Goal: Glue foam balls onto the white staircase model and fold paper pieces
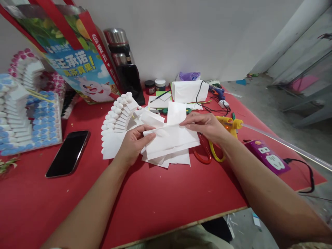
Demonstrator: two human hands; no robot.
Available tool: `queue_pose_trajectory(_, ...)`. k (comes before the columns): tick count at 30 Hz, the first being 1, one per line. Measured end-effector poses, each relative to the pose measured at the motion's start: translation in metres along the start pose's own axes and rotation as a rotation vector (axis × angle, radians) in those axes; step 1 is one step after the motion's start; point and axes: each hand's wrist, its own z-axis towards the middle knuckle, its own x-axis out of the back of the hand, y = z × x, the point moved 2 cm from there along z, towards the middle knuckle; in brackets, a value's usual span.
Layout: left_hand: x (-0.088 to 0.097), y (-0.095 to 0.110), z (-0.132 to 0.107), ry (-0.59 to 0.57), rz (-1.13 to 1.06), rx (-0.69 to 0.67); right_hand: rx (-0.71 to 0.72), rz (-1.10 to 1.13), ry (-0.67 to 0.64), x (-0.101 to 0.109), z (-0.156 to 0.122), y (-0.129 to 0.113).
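Observation:
A folded sheet of white paper [172, 140] is stretched between my two hands, over a loose pile of other white paper pieces [178, 158]. My left hand [136, 141] pinches its left edge between thumb and fingers. At the upper right edge, my right hand [203, 126] is closed on the same sheet. Just left of the pile lies a curved fan-shaped piece [118, 119] made of white steps with round cotton-like tips. Scissors [204, 154] with red and yellow handles lie partly under my right hand. Close by on the right is a yellow hot glue gun [229, 123] with a clear glue stick.
On the red table [155, 204] lies a black phone [67, 154]. Blue-and-white crafted pieces [44, 121] and a printed bag [85, 65] stand left. A thermos [118, 45], small jars [160, 84] and cables are behind. A purple power strip [267, 157] sits near the right edge.

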Motion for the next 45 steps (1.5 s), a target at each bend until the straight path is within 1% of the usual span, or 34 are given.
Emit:
queue_pose_trajectory(4,-0.001,0.0,0.004,0.06,-0.076,-0.019,-0.083,0.104,0.016,-0.003,0.001,0.008)
queue_pose_trajectory(9,0.0,0.003,0.004,0.12,-0.077,-0.046,-0.179,0.184,0.001,-0.004,0.0,0.017)
queue_pose_trajectory(13,0.002,0.004,0.003,0.146,-0.081,-0.042,-0.18,0.236,-0.011,-0.006,-0.001,0.02)
queue_pose_trajectory(16,0.003,0.005,0.003,0.129,-0.037,-0.064,-0.197,0.274,-0.002,-0.008,-0.001,0.019)
queue_pose_trajectory(20,0.001,0.003,0.002,0.102,0.017,-0.117,-0.211,0.393,0.06,-0.012,0.001,0.018)
queue_pose_trajectory(24,-0.002,0.001,0.001,0.077,0.034,-0.11,-0.202,0.485,0.104,-0.016,0.005,0.017)
queue_pose_trajectory(27,-0.002,0.002,0.001,0.116,0.001,-0.098,-0.207,0.497,0.104,-0.017,0.005,0.017)
queue_pose_trajectory(29,-0.002,0.004,0.001,0.132,-0.001,-0.093,-0.21,0.492,0.08,-0.018,0.004,0.018)
queue_pose_trajectory(34,-0.005,0.007,-0.001,0.049,0.119,-0.028,-0.238,0.451,-0.037,-0.023,-0.001,0.017)
queue_pose_trajectory(38,-0.009,0.009,-0.005,0.01,0.244,-0.001,-0.254,0.436,-0.096,-0.029,-0.004,0.012)
queue_pose_trajectory(41,-0.012,0.01,-0.007,-0.035,0.318,0.007,-0.275,0.45,-0.102,-0.033,-0.005,0.009)
queue_pose_trajectory(45,-0.016,0.011,-0.01,-0.065,0.297,0.035,-0.296,0.512,-0.074,-0.033,-0.004,0.004)
